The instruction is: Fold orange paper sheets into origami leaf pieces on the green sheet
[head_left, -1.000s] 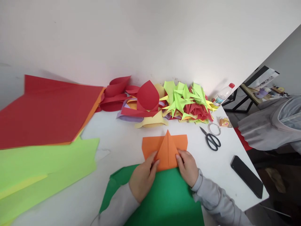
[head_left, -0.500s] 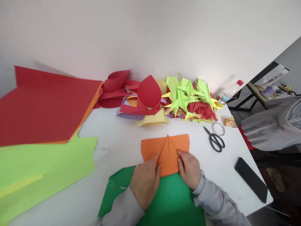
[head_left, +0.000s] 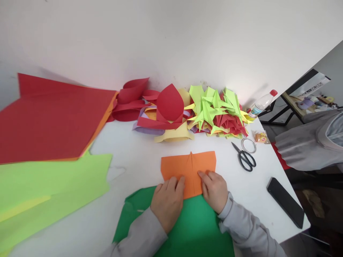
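A folded sheet of orange paper point(head_left: 188, 165) lies partly on a green sheet point(head_left: 202, 223), with a crease down its middle and a small point at its top edge. My left hand point(head_left: 168, 200) is closed on the lower left part of the paper, its fingertips pressing beside the crease. On the lower right part, my right hand point(head_left: 215, 189) is closed with the index finger stretched toward the crease and the other fingers curled. The undersides of both hands and the paper's lower corners are hidden.
Large red sheets point(head_left: 53, 125) and light green sheets point(head_left: 77, 175) lie at the left. Along the wall stand red paper shapes point(head_left: 170, 103) and a pile of folded green pieces point(head_left: 211, 107). Scissors point(head_left: 245, 157), a tape roll point(head_left: 248, 145), a bottle point(head_left: 259, 105) and a black phone point(head_left: 285, 202) are at the right.
The raised flap left of the crease now lies flatter. My left fingers have shifted slightly, and my right index finger has slid left and a little closer to the crease.
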`<state>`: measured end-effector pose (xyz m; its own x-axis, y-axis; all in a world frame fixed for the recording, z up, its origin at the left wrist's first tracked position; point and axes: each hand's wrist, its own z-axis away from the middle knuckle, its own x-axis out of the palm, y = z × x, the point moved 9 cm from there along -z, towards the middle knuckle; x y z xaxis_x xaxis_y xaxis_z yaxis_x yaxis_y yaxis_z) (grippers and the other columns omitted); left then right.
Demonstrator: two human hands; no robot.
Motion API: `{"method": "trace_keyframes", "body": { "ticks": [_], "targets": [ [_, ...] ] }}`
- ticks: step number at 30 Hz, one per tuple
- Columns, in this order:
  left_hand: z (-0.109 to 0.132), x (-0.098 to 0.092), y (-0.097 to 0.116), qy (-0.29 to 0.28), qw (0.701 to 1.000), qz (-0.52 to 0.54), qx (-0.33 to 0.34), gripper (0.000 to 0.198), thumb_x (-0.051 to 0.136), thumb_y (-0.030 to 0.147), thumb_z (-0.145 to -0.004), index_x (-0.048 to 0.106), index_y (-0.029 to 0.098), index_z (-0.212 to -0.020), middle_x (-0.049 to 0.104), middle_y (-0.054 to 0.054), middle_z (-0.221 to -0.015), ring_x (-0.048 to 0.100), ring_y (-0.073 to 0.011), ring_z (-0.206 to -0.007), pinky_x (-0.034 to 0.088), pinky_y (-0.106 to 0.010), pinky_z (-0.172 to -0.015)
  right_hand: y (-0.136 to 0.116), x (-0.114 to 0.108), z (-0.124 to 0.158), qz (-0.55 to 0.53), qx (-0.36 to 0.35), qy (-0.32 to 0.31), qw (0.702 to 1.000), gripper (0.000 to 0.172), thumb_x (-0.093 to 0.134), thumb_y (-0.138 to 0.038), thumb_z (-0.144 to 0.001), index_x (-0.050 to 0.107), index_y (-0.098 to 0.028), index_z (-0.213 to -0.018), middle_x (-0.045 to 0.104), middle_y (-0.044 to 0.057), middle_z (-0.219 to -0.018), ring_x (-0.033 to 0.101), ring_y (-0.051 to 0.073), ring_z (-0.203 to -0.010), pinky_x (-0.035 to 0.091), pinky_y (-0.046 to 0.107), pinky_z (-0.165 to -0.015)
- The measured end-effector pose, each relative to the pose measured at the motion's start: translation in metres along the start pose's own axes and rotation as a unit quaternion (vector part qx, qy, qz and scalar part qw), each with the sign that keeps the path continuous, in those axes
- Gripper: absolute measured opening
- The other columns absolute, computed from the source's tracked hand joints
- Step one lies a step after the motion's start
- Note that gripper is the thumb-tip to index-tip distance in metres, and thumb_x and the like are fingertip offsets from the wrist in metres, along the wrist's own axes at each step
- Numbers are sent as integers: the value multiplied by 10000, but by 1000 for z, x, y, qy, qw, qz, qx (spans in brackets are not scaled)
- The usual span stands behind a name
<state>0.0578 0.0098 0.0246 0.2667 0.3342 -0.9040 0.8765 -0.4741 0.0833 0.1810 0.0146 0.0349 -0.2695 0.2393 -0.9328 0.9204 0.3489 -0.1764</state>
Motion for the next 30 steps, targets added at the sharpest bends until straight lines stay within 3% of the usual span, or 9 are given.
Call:
{"method": "trace_keyframes", "body": {
  "ticks": [11,16,21,26,30],
  "targets": [
    [0,9,-2,-44,999,7,-13,324,411,74,-857,636,131,-1083,605,-87,-758,606,-238,-710,448,-352,-619,0,3,-2,20,0,-12,1000,378,428,-124,-860,631,-195,-1171,590,73,-806,542,188,-715,456,291,-641],
    [-6,3,-1,-44,998,16,33,347,394,62,-853,633,142,-1091,579,-72,-716,587,-221,-633,452,-339,-576,1,4,-2,19,5,-19,1000,360,442,-138,-868,632,-194,-1169,598,72,-809,549,190,-727,451,293,-653],
    [-9,-10,-6,-4,988,129,87,310,346,142,-922,655,150,-941,577,-54,-684,542,-175,-561,465,-296,-523,0,2,-3,32,3,-16,999,357,468,-137,-851,639,-203,-1158,593,62,-770,542,177,-679,429,273,-609],
    [-10,-16,-38,31,962,273,7,278,367,165,-933,643,171,-959,665,-70,-848,640,-156,-748,543,-261,-686,4,2,-1,41,22,-21,999,363,464,-151,-852,630,-208,-1170,611,58,-813,521,141,-591,398,256,-552],
    [-9,-24,-58,60,950,299,-63,232,421,200,-924,652,180,-944,682,-54,-867,663,-155,-772,555,-255,-703,4,0,1,51,22,-14,998,359,448,-160,-862,631,-202,-1168,624,59,-829,512,134,-556,382,260,-522]
  ]
}}
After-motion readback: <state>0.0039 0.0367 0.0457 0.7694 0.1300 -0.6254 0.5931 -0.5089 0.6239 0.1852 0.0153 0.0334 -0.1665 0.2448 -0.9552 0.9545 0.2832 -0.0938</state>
